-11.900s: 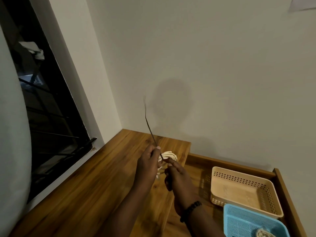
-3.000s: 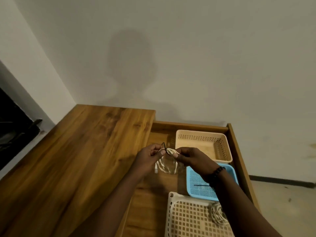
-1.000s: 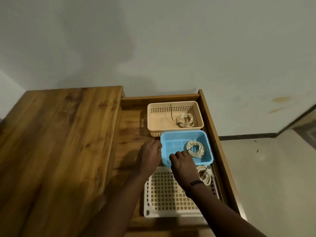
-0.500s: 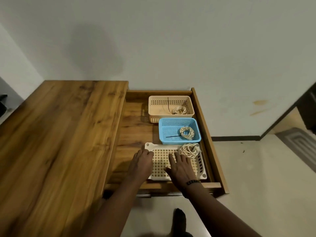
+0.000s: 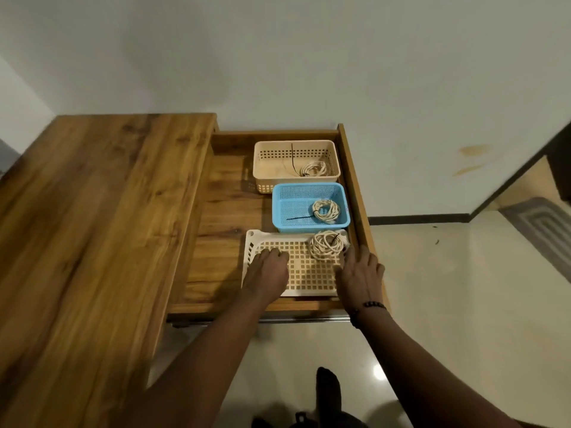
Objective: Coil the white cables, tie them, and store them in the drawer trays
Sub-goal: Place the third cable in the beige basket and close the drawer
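The wooden drawer [image 5: 358, 193] stands pulled out with three trays in a row. The beige tray [image 5: 268, 156] at the back holds a coiled white cable [image 5: 315, 168] with a black tie. In the blue tray [image 5: 290, 208] lies a second tied coil [image 5: 325, 210]. The white grid tray [image 5: 309, 276] at the front carries a third coil [image 5: 325, 244] in its far right corner. My left hand [image 5: 267, 274] rests flat on the white tray's left part. My right hand [image 5: 360, 274] lies over that tray's right edge, against the drawer side. Neither hand holds a cable.
A wooden tabletop [image 5: 102, 217] runs along the left of the drawer. A white wall is behind. Pale floor tiles [image 5: 448, 304] spread to the right, with a grey rug [image 5: 543, 230] at the far right. My dark-socked foot [image 5: 327, 393] is below the drawer front.
The cable tied in my hands now lies in the beige tray. My hands went from the blue tray to the white tray; my right hand has shifted to its right edge.
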